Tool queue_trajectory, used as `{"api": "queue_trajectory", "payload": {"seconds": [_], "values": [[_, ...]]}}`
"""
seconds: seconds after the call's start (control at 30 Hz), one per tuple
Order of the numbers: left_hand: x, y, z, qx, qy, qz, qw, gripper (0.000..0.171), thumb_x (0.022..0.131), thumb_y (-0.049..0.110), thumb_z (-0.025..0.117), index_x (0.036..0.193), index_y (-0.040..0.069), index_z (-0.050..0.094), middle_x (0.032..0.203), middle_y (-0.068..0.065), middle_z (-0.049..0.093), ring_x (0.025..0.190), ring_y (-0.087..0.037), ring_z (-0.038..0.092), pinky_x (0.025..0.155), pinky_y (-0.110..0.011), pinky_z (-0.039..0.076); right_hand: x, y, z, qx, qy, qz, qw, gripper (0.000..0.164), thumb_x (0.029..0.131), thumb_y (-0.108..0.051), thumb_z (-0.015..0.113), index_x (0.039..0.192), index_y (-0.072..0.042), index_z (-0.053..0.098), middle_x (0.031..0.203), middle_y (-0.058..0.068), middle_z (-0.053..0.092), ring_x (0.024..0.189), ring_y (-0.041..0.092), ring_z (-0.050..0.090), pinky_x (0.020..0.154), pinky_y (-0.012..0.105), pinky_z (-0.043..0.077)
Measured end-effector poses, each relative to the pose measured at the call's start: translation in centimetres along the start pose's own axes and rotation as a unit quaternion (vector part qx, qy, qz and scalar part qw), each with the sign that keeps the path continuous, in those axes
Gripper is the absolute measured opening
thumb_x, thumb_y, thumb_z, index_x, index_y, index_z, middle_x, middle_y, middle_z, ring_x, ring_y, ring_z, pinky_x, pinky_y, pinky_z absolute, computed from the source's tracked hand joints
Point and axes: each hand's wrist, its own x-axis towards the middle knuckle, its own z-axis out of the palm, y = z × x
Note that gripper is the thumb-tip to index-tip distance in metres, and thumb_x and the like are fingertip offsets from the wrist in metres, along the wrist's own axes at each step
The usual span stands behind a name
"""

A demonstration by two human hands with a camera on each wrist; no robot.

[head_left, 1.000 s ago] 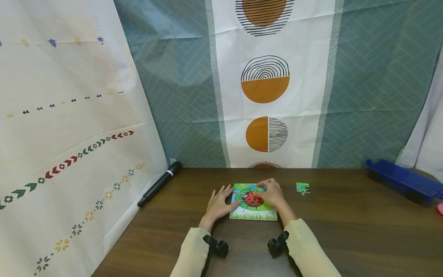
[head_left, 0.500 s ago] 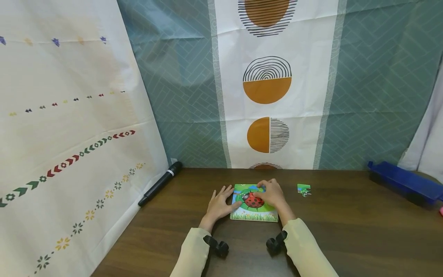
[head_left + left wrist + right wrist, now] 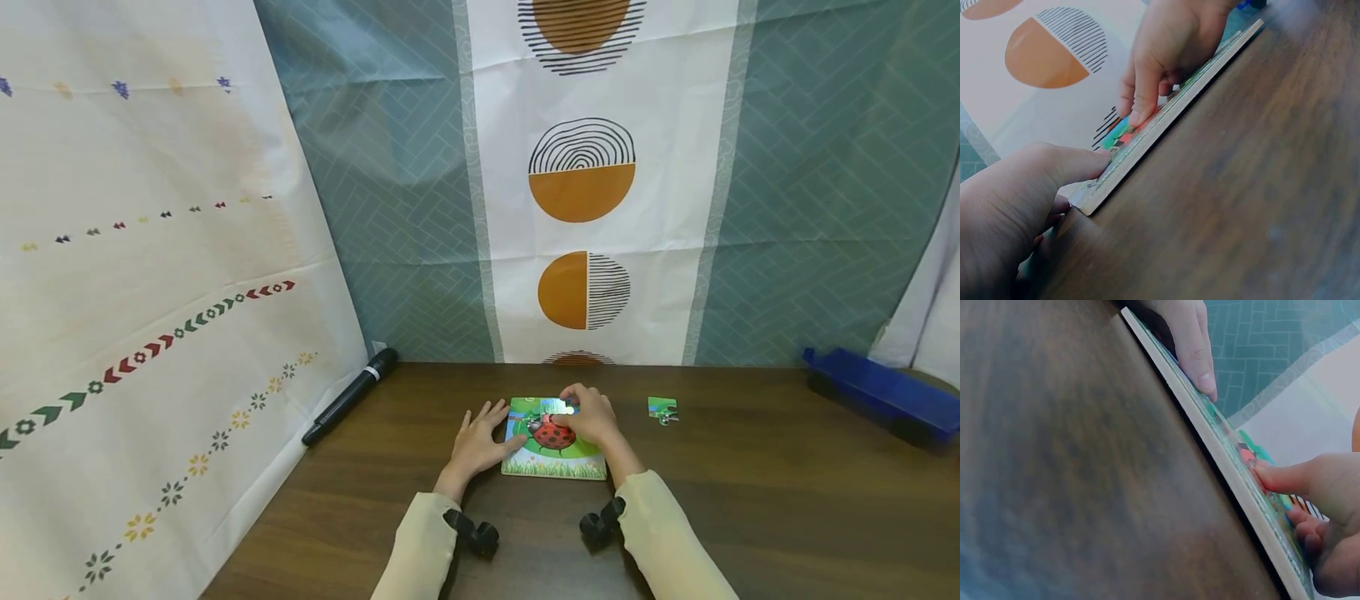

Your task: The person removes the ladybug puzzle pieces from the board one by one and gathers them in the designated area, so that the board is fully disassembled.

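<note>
Ladybird puzzle (image 3: 552, 443) flat on tabletop (image 3: 750, 475), between hands. R hand (image 3: 592, 418) pinches a puzzle piece (image 3: 1116, 136) at far side; piece looks tilted up off the board. Chg vs 0.5 s ago: brighter glint by R fingertips, hands hardly moved; prob. piece tipping, i.e. fit still being worked, not seated. L hand (image 3: 477, 443) fingers spread along L edge, thumb on top, no grip, prob. steadying. Loose piece (image 3: 663, 407) apart, far R, untouched.
</note>
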Motion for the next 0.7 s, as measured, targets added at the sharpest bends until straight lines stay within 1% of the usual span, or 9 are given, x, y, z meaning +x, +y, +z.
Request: {"api": "queue_trajectory", "payload": {"seconds": [0.1, 0.23, 0.4, 0.5, 0.63, 0.7], "values": [[0.0, 0.1, -0.1, -0.002, 0.001, 0.000, 1.0000, 0.070, 0.090, 0.046, 0.062, 0.145, 0.005, 0.047, 0.154, -0.014, 0.041, 0.147, -0.038, 0.031, 0.119, -0.064, 0.015, 0.1, 0.1, 0.1, 0.025, 0.008, 0.006, 1.000, 0.033, 0.086, -0.019, 0.074, 0.114, -0.006, 0.060, 0.114, 0.016, 0.058, 0.108, 0.033, 0.046, 0.084, 0.048, 0.045], [0.0, 0.2, -0.2, -0.004, -0.001, 0.000, 1.0000, 0.070, 0.090, 0.046, 0.062, 0.145, 0.005, 0.047, 0.154, -0.014, 0.041, 0.147, -0.038, 0.031, 0.120, -0.064, 0.015, 0.2, 0.4, 0.3, 0.049, 0.016, 0.014, 0.999, 0.032, 0.086, -0.018, 0.073, 0.113, -0.008, 0.060, 0.112, 0.014, 0.061, 0.107, 0.031, 0.046, 0.082, 0.044, 0.044], [-0.2, 0.2, -0.3, -0.008, -0.004, -0.003, 1.0000, 0.069, 0.091, 0.045, 0.062, 0.145, 0.005, 0.047, 0.154, -0.013, 0.041, 0.147, -0.037, 0.031, 0.120, -0.063, 0.015, 0.2, 0.8, 0.5, 0.082, 0.021, 0.004, 0.996, 0.033, 0.089, -0.014, 0.070, 0.118, -0.007, 0.058, 0.109, 0.014, 0.062, 0.104, 0.030, 0.054, 0.082, 0.041, 0.045], [-0.2, 0.2, -0.4, -0.012, -0.004, -0.004, 0.9999, 0.069, 0.091, 0.044, 0.062, 0.145, 0.005, 0.047, 0.155, -0.013, 0.041, 0.147, -0.037, 0.031, 0.120, -0.063, 0.014, 0.2, 1.0, 0.4, 0.112, 0.017, -0.002, 0.994, 0.032, 0.091, -0.011, 0.067, 0.121, -0.005, 0.059, 0.107, 0.013, 0.061, 0.096, 0.027, 0.056, 0.080, 0.037, 0.045], [-0.2, 0.2, -0.4, -0.012, -0.004, -0.005, 0.9999, 0.069, 0.091, 0.045, 0.062, 0.145, 0.006, 0.046, 0.155, -0.013, 0.040, 0.147, -0.036, 0.030, 0.121, -0.062, 0.014, 0.1, 1.2, 0.2, 0.144, 0.002, -0.007, 0.990, 0.027, 0.092, -0.010, 0.065, 0.118, -0.002, 0.063, 0.101, 0.011, 0.060, 0.086, 0.020, 0.051, 0.073, 0.031, 0.043], [-0.2, 0.2, -0.3, -0.012, -0.006, -0.005, 0.9999, 0.069, 0.091, 0.045, 0.062, 0.146, 0.006, 0.046, 0.155, -0.012, 0.040, 0.147, -0.036, 0.030, 0.121, -0.062, 0.014, 0.0, 1.3, 0.1, 0.151, -0.008, -0.010, 0.988, 0.025, 0.093, -0.010, 0.064, 0.116, -0.001, 0.065, 0.099, 0.010, 0.060, 0.082, 0.018, 0.049, 0.070, 0.029, 0.043]]}}
